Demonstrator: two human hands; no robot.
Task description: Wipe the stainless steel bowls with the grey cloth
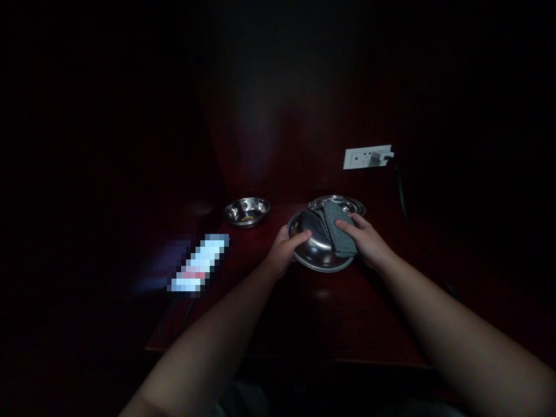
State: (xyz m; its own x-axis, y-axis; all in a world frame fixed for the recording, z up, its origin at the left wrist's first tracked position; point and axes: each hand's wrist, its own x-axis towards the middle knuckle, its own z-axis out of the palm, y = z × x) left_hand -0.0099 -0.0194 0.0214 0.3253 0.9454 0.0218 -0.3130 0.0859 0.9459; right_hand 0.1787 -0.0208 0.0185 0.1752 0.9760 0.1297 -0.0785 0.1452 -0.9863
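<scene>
A shiny metal bowl (319,246) is held up over the table with its rounded underside toward me. My left hand (284,250) grips its left rim, the thumb lying across the metal. In my right hand (362,238) is a folded grey-green cloth (341,231), pressed against the right side of the bowl; the fingers behind it are partly hidden. Just behind the held bowl, more metal bowls (354,204) appear nested together, partly covered by the cloth and my hand. Farther left, another metal bowl (247,212) stands upright with a yellowish spot inside.
The dark red table (330,324) ends at a front edge near me and meets a wall behind. A lit, blurred-out screen (198,265) lies on the left with a cable by it. A white wall socket (368,157) holds a plug, its cord running down the right.
</scene>
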